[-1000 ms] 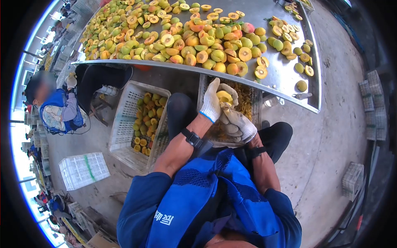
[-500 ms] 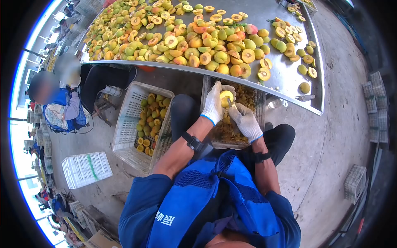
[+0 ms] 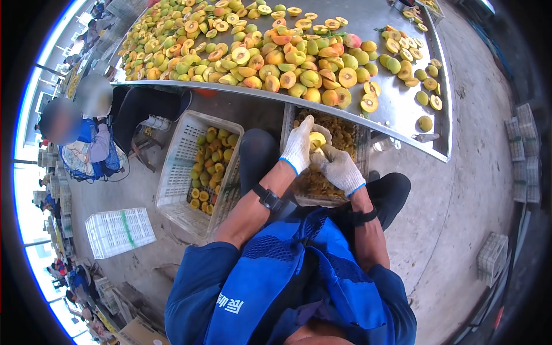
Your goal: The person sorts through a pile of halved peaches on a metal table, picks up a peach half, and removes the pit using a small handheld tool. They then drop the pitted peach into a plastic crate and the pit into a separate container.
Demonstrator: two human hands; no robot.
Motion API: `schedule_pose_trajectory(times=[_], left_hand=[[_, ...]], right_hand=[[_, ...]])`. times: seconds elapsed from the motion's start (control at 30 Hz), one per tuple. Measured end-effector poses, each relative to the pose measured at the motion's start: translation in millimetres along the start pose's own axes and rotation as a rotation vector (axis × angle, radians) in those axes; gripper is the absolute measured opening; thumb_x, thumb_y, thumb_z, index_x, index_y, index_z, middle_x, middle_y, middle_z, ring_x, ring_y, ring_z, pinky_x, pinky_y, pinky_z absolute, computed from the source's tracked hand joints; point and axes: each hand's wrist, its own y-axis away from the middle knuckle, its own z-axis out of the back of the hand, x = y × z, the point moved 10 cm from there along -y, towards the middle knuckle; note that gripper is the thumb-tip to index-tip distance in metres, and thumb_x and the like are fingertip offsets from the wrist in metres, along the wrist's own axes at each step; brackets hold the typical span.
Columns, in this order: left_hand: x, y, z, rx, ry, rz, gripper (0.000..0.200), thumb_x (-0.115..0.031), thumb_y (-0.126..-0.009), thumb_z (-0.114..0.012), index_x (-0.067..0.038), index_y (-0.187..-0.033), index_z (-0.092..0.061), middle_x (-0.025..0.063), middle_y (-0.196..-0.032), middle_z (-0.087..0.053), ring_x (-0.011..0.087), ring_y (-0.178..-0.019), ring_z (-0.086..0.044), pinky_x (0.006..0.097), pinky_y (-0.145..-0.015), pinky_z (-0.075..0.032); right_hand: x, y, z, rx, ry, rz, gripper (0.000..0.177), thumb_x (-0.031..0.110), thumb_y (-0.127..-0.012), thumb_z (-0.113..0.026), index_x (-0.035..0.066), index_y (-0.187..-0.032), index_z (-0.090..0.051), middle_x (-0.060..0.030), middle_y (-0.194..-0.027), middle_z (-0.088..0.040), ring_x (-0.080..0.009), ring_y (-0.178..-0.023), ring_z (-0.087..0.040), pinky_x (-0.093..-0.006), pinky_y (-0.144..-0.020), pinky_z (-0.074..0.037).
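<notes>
My left hand (image 3: 298, 146), in a white knitted glove, is closed around a yellow peach half (image 3: 317, 140). My right hand (image 3: 342, 168), gloved as well, presses close to the cut face of that half. Its fingers are wrapped around a thin metal tool, which is mostly hidden now; half a second ago its dark shaft showed against the fruit. Both hands are above a crate (image 3: 330, 200) of brownish-yellow scraps between my knees. Just beyond them is the edge of a metal table (image 3: 397, 129), heaped with peach halves (image 3: 270, 72).
On the left stands a white crate (image 3: 172, 178) partly filled with peach halves. An upturned white crate (image 3: 121, 233) lies on the floor. A seated person (image 3: 95, 144) works at the table's left. Stacked crates (image 3: 526, 152) stand far right. A metal tool (image 3: 425, 137) lies at the table corner.
My right hand has turned slightly and moved closer to the peach half, covering the tool's shaft. The fruit is tilted a little differently in my left hand.
</notes>
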Motion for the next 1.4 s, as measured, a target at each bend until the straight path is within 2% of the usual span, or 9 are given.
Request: schedule_pose_trajectory(times=[0.07, 0.33, 0.43, 0.67, 0.8, 0.9, 1.0, 1.27, 1.4], left_hand=[[-1, 2, -2, -0.003, -0.058, 0.044, 0.058, -0.046, -0.110, -0.046, 0.000, -0.084, -0.071, 0.0144, -0.078, -0.071, 0.0251, -0.069, -0.068, 0.0370, -0.064, -0.058], [-19, -5, -13, 0.071, -0.202, -0.043, 0.060, -0.049, -0.109, -0.049, -0.001, -0.081, -0.072, 0.0108, -0.076, -0.071, 0.0193, -0.066, -0.068, 0.0319, -0.061, -0.055], [-49, -5, -11, 0.049, -0.263, -0.262, 0.040, -0.037, -0.105, -0.062, 0.000, -0.098, -0.073, 0.0099, -0.089, -0.072, 0.0168, -0.076, -0.069, 0.0308, -0.073, -0.057], [-155, 61, -12, -0.004, -0.621, -0.556, 0.029, -0.020, -0.101, -0.068, 0.003, -0.118, -0.072, 0.0074, -0.099, -0.073, 0.0111, -0.081, -0.067, 0.0263, -0.073, -0.056], [-221, 110, 80, -0.430, -0.730, -0.593, 0.029, -0.024, -0.101, -0.068, 0.003, -0.111, -0.075, 0.0049, -0.088, -0.074, 0.0088, -0.077, -0.067, 0.0256, -0.062, -0.052], [-262, 150, 153, -0.884, -1.512, -0.723, 0.046, -0.045, -0.087, -0.077, -0.002, -0.102, -0.078, 0.0211, -0.098, -0.077, 0.0398, -0.091, -0.075, 0.0435, -0.082, -0.057], [-267, 171, 215, -1.221, -1.914, -0.669, 0.046, -0.049, -0.086, -0.075, -0.006, -0.102, -0.078, 0.0203, -0.108, -0.074, 0.0408, -0.101, -0.071, 0.0484, -0.090, -0.056], [-266, 73, 88, -0.633, -1.458, -0.942, 0.036, -0.038, -0.093, -0.071, -0.004, -0.102, -0.078, 0.0188, -0.099, -0.076, 0.0388, -0.097, -0.072, 0.0444, -0.089, -0.057], [-268, -12, 64, -0.839, -1.733, -0.870, 0.051, -0.049, -0.090, -0.069, -0.004, -0.113, -0.072, 0.0234, -0.104, -0.074, 0.0419, -0.101, -0.071, 0.0512, -0.089, -0.057]], right_hand=[[-2, -1, 2, 0.048, -0.012, -0.017, 0.041, 0.038, -0.100, -0.069, 0.003, -0.120, -0.072, -0.0244, -0.102, -0.075, -0.0411, -0.096, -0.072, -0.0432, -0.087, -0.054], [-20, 6, 10, 0.202, -0.081, -0.067, 0.039, 0.038, -0.100, -0.071, 0.002, -0.116, -0.072, -0.0126, -0.092, -0.075, -0.0188, -0.088, -0.068, -0.0390, -0.085, -0.054], [-43, -3, 19, 0.050, -0.338, -0.088, 0.030, 0.031, -0.105, -0.065, 0.006, -0.088, -0.063, 0.0025, -0.070, -0.056, -0.0068, -0.061, -0.049, -0.0282, -0.056, -0.042], [-47, -4, 22, -0.008, -0.468, -0.144, 0.021, 0.029, -0.105, -0.063, 0.008, -0.099, -0.062, 0.0017, -0.067, -0.054, -0.0087, -0.050, -0.049, -0.0278, -0.044, -0.040], [-47, -1, 29, -0.067, -0.500, -0.155, 0.019, 0.027, -0.105, -0.063, 0.008, -0.100, -0.063, 0.0018, -0.067, -0.054, -0.0083, -0.050, -0.049, -0.0271, -0.044, -0.040], [-48, -6, 34, -0.086, -0.521, -0.141, 0.018, 0.026, -0.105, -0.063, 0.009, -0.099, -0.063, 0.0018, -0.067, -0.054, -0.0082, -0.050, -0.049, -0.0270, -0.044, -0.040], [-50, -4, 32, -0.111, -0.494, -0.145, 0.019, 0.025, -0.105, -0.063, 0.008, -0.099, -0.063, 0.0020, -0.067, -0.054, -0.0081, -0.049, -0.049, -0.0272, -0.044, -0.040], [-52, -23, 26, -0.099, -0.435, -0.199, 0.019, 0.026, -0.102, -0.067, 0.007, -0.102, -0.065, 0.0013, -0.067, -0.055, -0.0091, -0.050, -0.050, -0.0299, -0.045, -0.040], [-61, -20, 28, -0.152, -0.345, -0.112, 0.023, 0.027, -0.101, -0.069, 0.005, -0.102, -0.068, -0.0008, -0.066, -0.057, -0.0101, -0.053, -0.054, -0.0322, -0.049, -0.042]])
